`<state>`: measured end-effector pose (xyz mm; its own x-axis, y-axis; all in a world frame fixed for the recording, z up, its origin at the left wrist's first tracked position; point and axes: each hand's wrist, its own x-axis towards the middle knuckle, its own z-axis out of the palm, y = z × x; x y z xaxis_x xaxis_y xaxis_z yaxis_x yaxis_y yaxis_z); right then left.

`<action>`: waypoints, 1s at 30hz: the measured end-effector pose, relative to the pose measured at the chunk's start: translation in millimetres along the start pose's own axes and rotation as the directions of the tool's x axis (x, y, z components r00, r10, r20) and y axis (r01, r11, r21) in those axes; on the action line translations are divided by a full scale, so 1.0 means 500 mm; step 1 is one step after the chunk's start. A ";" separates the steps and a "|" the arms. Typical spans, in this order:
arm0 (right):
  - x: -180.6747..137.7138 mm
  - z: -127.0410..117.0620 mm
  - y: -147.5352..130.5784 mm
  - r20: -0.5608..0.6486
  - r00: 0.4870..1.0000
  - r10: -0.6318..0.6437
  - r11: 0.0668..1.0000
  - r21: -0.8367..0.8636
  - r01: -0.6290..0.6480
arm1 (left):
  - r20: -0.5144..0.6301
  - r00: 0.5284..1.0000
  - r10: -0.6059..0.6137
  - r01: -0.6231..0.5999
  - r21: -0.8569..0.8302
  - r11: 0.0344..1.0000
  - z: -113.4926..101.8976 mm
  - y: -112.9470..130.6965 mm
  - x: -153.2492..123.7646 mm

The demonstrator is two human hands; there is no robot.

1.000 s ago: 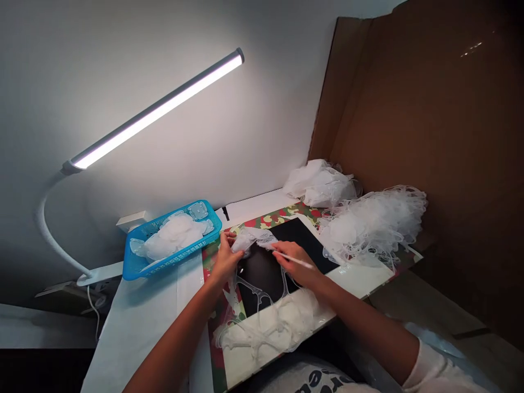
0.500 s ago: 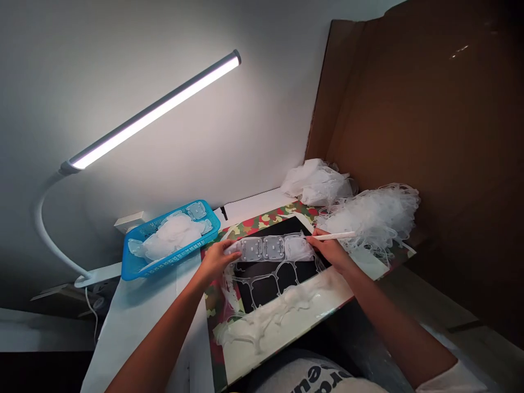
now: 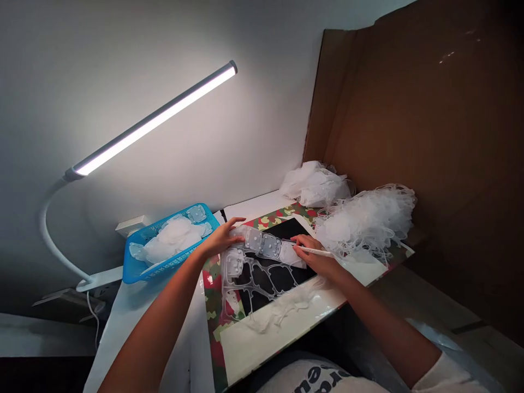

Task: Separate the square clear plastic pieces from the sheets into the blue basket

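Note:
A translucent moulded sheet point(image 3: 270, 246) with square, dotted sections and open webbing lies over a black panel point(image 3: 291, 225). My left hand point(image 3: 221, 238) has the sheet's upper left end between thumb and fingers. My right hand point(image 3: 317, 255) grips a slim white pen-like tool point(image 3: 318, 251), whose tip is at the sheet's right end beside a whitish section. Fingertips of that hand also touch the sheet there. The sheet's loose webbing point(image 3: 262, 286) hangs down across the black panel. A camouflage-patterned board point(image 3: 213, 305) lies underneath.
On the left, a blue basket point(image 3: 164, 266) holds translucent square pieces. Stringy white scraps point(image 3: 368, 224) are heaped at right, with thin white sheets point(image 3: 315, 183) behind. A lit lamp point(image 3: 159, 117) arches over the table, and a cardboard panel point(image 3: 393, 109) stands at right.
The sheet has tilted, its right end now lower, and another square section shows at lower left. My left hand has shifted up; my right hand has moved left and down with the tool.

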<state>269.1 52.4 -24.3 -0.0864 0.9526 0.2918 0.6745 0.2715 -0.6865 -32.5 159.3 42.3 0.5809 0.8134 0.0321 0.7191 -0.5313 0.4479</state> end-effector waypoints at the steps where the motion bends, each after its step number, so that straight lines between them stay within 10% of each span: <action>1: -0.016 -0.008 -0.010 -0.003 1.000 0.004 0.999 0.032 -0.004 | -0.022 1.000 0.012 -0.010 0.082 0.997 0.006 -0.001 0.003; 8: -0.091 -0.079 -0.087 0.448 0.888 -0.101 0.836 0.522 -0.168 | -0.129 0.959 0.251 -0.203 0.301 0.932 0.113 0.076 -0.038; 12: -0.041 -0.040 -0.042 0.200 0.975 0.093 0.827 0.530 -0.187 | 0.084 0.876 0.475 -0.481 0.199 0.854 0.181 0.136 -0.091; 15: 0.001 0.001 0.006 0.058 0.986 0.157 0.901 0.399 -0.167 | 0.110 0.894 0.434 -0.448 0.224 0.866 0.210 0.139 -0.136; 25: 0.068 -0.005 0.033 -0.004 0.999 0.036 0.977 0.212 -0.034 | 0.341 0.851 0.399 -0.433 0.026 0.901 0.088 0.099 -0.318; 30: 0.016 -0.028 -0.007 0.041 0.999 0.002 0.960 0.280 -0.013 | -0.009 0.965 0.264 -0.263 0.032 0.964 0.078 0.120 -0.320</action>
<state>276.4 57.0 -10.4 -0.1150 0.9580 0.2629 0.4436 0.2863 -0.8492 -67.4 -12.0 29.2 0.7465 0.6466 0.1572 0.5528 -0.7341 0.3944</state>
